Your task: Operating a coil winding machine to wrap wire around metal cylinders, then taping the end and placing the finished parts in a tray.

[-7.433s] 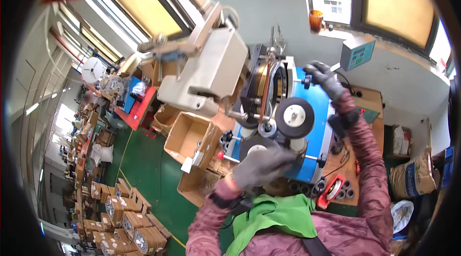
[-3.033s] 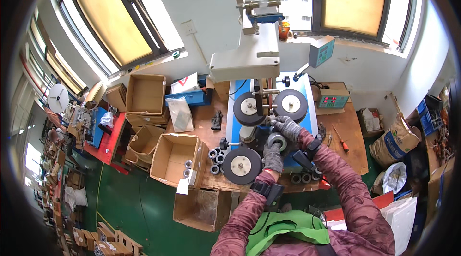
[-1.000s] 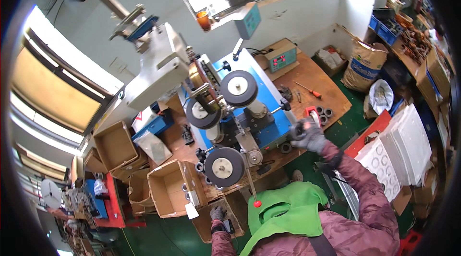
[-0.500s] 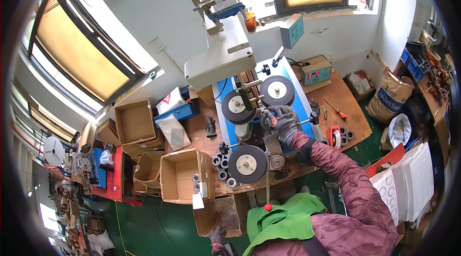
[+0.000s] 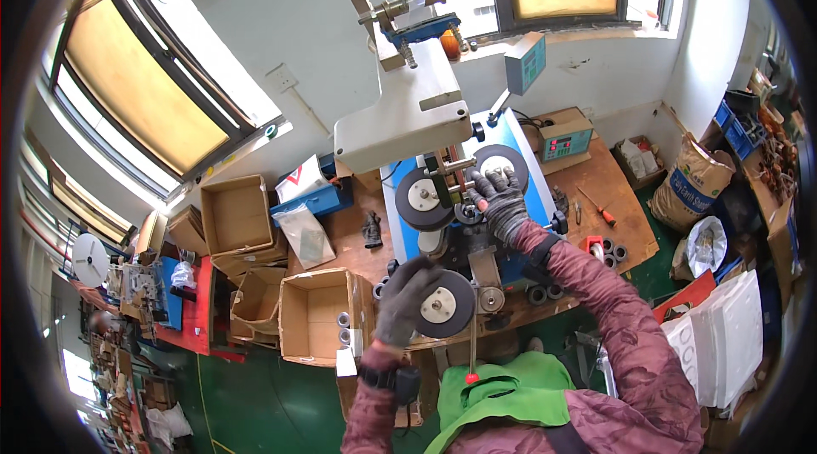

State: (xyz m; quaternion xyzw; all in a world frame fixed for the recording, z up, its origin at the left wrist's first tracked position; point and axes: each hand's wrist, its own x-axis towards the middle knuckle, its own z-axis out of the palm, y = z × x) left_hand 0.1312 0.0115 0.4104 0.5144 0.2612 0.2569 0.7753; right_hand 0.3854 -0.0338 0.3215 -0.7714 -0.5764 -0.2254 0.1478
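My right hand (image 5: 504,201), in a dark grey glove, reaches over the blue-topped machine (image 5: 532,173). Its fingers are stretched out across the front of the upper right black wheel (image 5: 496,161), with a grey ring (image 5: 467,214) at the machine's centre close to the thumb. A second black wheel (image 5: 417,199) sits to the left. My gloved left hand (image 5: 402,305) is at the left edge of the lower black wheel (image 5: 451,305), partly overlapping it; its fingers are blurred, and whether anything is in them is unclear. A red-knobbed lever (image 5: 472,378) stands in front.
An open cardboard box (image 5: 294,318) is on the left, with grey rings (image 5: 344,319) at its right side. More rings (image 5: 538,294) lie at the table's front edge. A screwdriver (image 5: 607,217) and a control box (image 5: 568,145) are on the right. The machine's white head (image 5: 400,126) overhangs the wheels.
My left hand has risen from the lower cardboard box to the lower wheel. My right hand has shifted slightly up, its fingers now stretched over the upper right wheel. The head view has shifted slightly.
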